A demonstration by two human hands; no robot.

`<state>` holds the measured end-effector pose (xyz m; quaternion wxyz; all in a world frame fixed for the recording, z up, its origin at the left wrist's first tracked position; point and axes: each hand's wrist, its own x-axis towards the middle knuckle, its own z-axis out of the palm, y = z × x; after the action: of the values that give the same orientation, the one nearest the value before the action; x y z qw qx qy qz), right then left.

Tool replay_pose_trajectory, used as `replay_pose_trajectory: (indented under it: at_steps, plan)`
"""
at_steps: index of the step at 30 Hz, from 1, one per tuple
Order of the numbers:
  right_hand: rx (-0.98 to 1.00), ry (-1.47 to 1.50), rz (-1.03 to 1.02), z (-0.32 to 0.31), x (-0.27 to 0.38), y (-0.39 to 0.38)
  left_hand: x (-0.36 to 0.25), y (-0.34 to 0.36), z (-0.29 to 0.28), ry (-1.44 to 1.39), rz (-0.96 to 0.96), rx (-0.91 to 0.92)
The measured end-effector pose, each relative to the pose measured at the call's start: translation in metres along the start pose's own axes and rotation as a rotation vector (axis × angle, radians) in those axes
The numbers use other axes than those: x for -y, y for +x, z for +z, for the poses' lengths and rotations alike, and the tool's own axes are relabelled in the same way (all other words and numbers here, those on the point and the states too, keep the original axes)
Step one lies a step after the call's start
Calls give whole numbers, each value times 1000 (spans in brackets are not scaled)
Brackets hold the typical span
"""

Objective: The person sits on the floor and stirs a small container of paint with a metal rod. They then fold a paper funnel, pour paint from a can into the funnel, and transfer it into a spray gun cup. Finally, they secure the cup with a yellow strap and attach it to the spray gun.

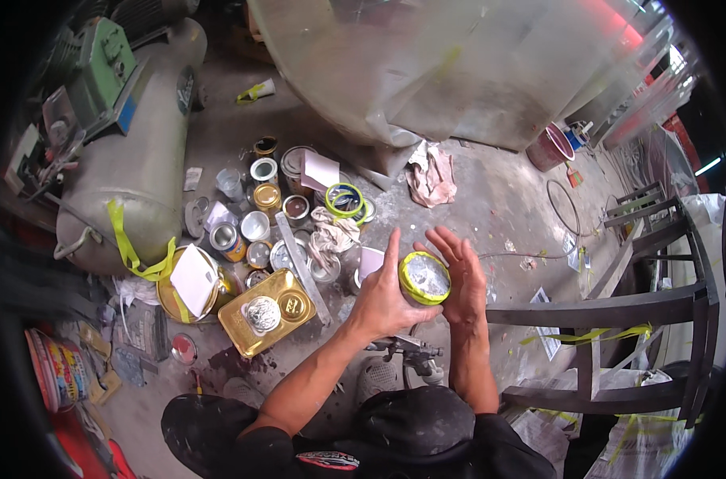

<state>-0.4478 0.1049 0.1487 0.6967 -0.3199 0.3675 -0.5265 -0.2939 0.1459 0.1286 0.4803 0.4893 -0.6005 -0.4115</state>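
Observation:
Between my two hands is a round spray-gun cup (425, 278), with yellow-green tape around its rim and a pale, whitish top. My left hand (376, 297) grips it from the left, one finger pointing up and another part of the hand curved under the near side. My right hand (467, 281) stands along the cup's right side, its fingers stretched out and its palm turned to the cup. Just below the hands shows a dark metal spray gun (415, 351); where it joins the cup is hidden.
Several paint cans (263, 169) crowd the floor at left, with a gold rectangular tin (243, 323) and a flat metal strip (303, 267). An air compressor tank (128, 172) stands behind. At right is a dark frame (602, 307). A crumpled cloth (432, 177) lies ahead.

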Motion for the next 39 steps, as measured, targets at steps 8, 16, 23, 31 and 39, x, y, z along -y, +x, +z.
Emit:
replay_pose_trajectory:
  at_steps: [8,16,23,31,39]
  plan:
    - [476,-440,153,-85,-36,-31,11,11,-14,-24,-76,-153]
    - [585,-846,633,-56,-50,-61,28,11,-17,-147,42,-44]
    - [331,-948,408,-41,-74,-87,37,16,-18,-175,121,183]
    - [163,-1149,34,-57,-93,-80,-4,15,-6,423,319,113]
    - [41,-1170,93,-50,-93,-83,24,25,24,536,597,-184]
